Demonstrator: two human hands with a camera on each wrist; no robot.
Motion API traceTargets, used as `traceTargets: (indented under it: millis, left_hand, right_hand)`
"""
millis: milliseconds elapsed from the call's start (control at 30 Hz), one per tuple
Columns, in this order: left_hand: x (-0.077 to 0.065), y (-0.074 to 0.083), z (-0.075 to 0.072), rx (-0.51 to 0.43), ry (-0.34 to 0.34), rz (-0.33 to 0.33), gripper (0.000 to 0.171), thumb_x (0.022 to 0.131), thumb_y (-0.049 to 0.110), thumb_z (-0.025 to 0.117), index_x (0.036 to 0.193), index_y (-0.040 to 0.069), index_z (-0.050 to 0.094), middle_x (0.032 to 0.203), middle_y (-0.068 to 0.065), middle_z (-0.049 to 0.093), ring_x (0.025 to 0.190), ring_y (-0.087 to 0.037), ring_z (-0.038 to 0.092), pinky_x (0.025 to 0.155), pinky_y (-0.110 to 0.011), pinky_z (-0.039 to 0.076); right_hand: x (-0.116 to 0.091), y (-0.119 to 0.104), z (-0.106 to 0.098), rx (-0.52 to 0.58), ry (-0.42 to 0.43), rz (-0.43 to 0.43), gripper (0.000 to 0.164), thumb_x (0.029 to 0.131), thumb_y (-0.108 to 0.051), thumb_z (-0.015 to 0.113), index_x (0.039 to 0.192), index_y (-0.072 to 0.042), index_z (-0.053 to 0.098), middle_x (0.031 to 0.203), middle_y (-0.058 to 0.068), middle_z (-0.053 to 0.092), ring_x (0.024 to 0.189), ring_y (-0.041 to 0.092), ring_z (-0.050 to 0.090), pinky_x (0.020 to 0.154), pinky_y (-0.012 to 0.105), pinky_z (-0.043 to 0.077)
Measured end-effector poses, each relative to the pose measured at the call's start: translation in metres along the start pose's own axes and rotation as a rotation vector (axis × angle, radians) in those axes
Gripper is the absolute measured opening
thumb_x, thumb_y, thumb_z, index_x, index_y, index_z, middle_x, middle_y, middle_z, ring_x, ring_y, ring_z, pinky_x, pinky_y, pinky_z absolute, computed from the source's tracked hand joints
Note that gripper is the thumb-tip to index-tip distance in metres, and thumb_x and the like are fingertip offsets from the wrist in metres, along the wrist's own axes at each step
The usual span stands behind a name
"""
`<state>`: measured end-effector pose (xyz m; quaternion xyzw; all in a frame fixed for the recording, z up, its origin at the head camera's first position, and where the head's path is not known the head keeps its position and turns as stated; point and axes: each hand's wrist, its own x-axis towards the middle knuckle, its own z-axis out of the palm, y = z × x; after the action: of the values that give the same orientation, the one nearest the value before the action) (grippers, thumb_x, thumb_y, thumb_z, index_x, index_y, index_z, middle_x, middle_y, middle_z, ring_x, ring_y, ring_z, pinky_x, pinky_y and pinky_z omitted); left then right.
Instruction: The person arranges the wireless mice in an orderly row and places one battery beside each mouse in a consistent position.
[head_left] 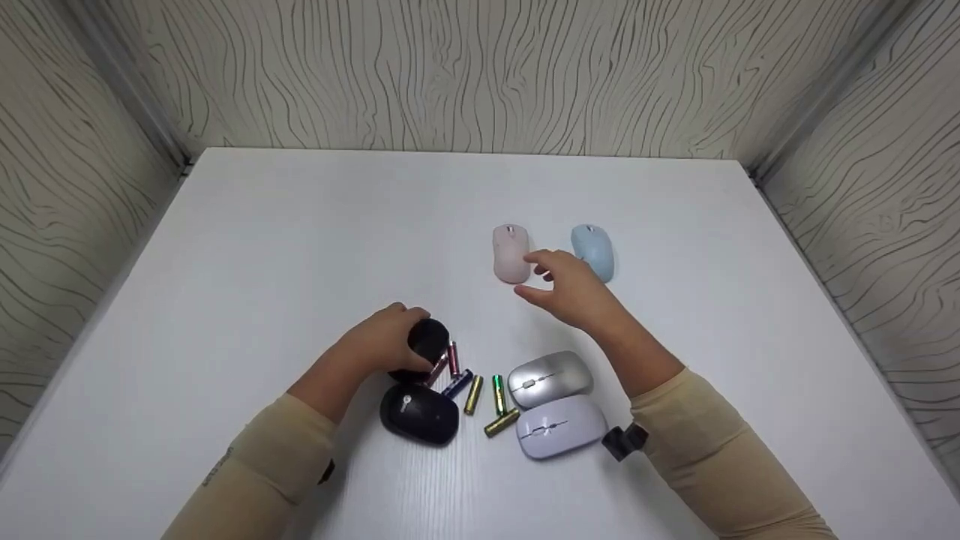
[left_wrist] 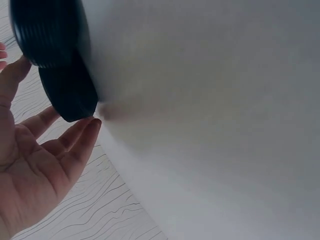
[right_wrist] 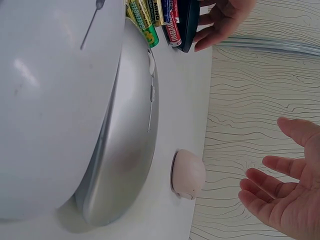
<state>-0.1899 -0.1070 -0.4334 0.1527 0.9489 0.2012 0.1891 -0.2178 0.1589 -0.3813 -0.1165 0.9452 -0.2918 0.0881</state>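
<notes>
My left hand (head_left: 382, 337) grips a black computer mouse (head_left: 428, 339) between thumb and fingers; the hand covers part of it. In the left wrist view the fingertips touch the edge of this dark mouse (left_wrist: 70, 90). A second black mouse (head_left: 420, 414) lies just in front of it. Over the white table, my right hand (head_left: 574, 292) has its fingers loosely bent, thumb apart, with nothing held. It hovers beside a pink mouse (head_left: 511, 255) and partly overlaps a light blue mouse (head_left: 594, 251). Whether it touches the pink mouse I cannot tell from the head view; the right wrist view shows them apart.
Between the mice lie several batteries: red (head_left: 453, 360), blue (head_left: 457, 384), gold (head_left: 474, 395) and green (head_left: 499, 394) ones. A silver mouse (head_left: 555, 377) and a lilac mouse (head_left: 562, 427) sit side by side near my right forearm. Wood-patterned panels (head_left: 450, 75) enclose the table.
</notes>
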Motion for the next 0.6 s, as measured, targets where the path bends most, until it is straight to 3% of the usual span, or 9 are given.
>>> traceTargets:
  millis: [333,600]
  left_hand:
    - [0.0024,0.0010,0.0015,0.033,0.013,0.022,0.064,0.067,0.028,0.076,0.125,0.014,0.052,0.103,-0.007,0.052,0.091,-0.020,0.052,0.078,-0.037,0.046]
    - [0.0018,0.0001,0.0011,0.020,0.047,-0.021,0.063,0.069,0.032,0.076,0.123,0.011,0.053,0.101,-0.007,0.052,0.089,-0.021,0.053,0.077,-0.037,0.046]
  right_hand:
    - [-0.0013,-0.0002,0.0029,0.005,-0.004,0.016,0.057,0.085,-0.034,0.064,0.133,-0.011,0.045,0.123,0.014,0.053,0.113,0.030,0.051,0.086,0.042,0.048]
    - [-0.0008,0.0015,0.0036,-0.009,-0.014,-0.005,0.056,0.085,-0.032,0.064,0.132,-0.008,0.046,0.121,0.015,0.054,0.111,0.031,0.052,0.086,0.042,0.048]
